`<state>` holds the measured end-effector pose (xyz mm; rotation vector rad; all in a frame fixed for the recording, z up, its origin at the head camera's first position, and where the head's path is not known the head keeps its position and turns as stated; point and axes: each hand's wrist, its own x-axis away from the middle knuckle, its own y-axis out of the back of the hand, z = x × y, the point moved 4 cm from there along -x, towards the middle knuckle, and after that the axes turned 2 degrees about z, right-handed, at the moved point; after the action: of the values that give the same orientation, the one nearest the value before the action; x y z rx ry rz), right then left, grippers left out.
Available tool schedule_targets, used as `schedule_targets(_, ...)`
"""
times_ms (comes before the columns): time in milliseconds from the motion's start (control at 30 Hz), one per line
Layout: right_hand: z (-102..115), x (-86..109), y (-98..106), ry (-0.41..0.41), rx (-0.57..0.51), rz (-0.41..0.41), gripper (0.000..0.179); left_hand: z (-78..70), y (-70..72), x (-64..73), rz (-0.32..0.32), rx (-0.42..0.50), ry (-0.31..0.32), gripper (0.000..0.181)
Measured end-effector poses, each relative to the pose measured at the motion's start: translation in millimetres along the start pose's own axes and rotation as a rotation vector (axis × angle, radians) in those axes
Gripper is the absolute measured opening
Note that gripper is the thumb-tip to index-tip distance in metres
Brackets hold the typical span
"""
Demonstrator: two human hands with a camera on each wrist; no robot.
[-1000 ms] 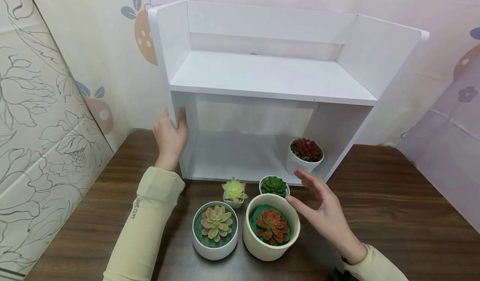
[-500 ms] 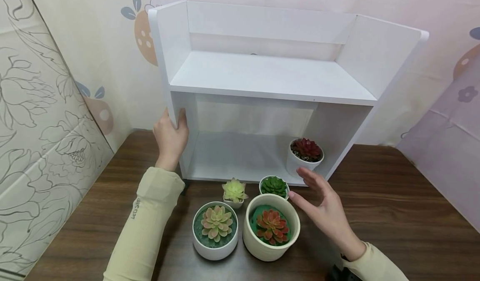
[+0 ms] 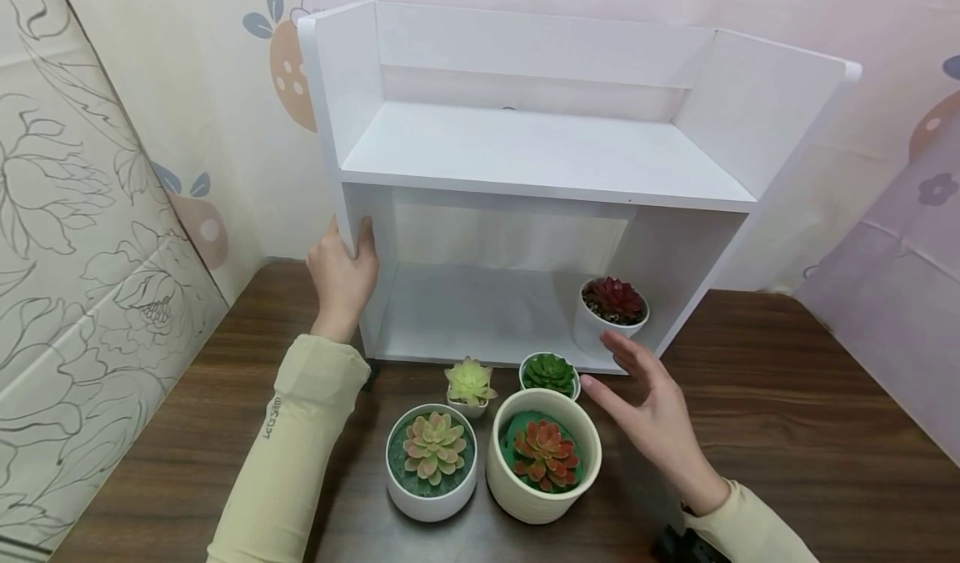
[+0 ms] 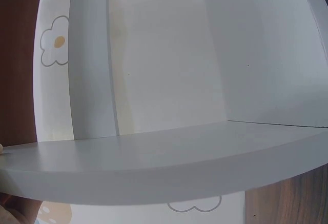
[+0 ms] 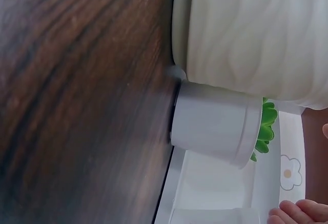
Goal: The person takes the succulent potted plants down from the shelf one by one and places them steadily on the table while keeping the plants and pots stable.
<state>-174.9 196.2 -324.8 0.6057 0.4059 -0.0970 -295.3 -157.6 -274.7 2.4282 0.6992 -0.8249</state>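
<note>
My left hand grips the left side panel of a white two-tier shelf, thumb on the inner face. In the left wrist view the panel crosses the frame, with little of the hand showing. My right hand is held with fingers apart, just right of a small green succulent in a white pot. Its thumb tip is close to that pot's rim; contact is unclear. Partly hiding this pot in the head view is a larger cream pot with a red-orange succulent.
A dark red succulent in a white pot stands at the right of the lower tier. Left of the cream pot are a pale pink-green succulent and a small yellow-green one. All stand close together on the brown wooden table, before the shelf.
My right hand has shifted slightly right and away from me, its thumb moving off the cream pot's rim toward the small green succulent's pot. The left hand and the shelf keep their place.
</note>
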Motion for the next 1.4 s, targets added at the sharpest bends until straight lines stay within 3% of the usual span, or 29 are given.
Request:
schedule_targets(333, -3, -6.0, 3, -0.006, -0.025, -0.05, 0.06, -1.2, 1.5, 0.8, -0.005, -0.008, -0.007, 0.032)
schedule_targets(667, -11, -10.3, 6, -0.079, -0.013, -0.06, 0.067, 0.6, 0.3, 0.2, 0.002, -0.006, 0.002, 0.034)
schedule_targets(1400, -18, -15.8, 10, -0.096, 0.012, -0.102, 0.066, 0.5, 0.3, -0.7, 0.004, -0.003, 0.002, 0.034)
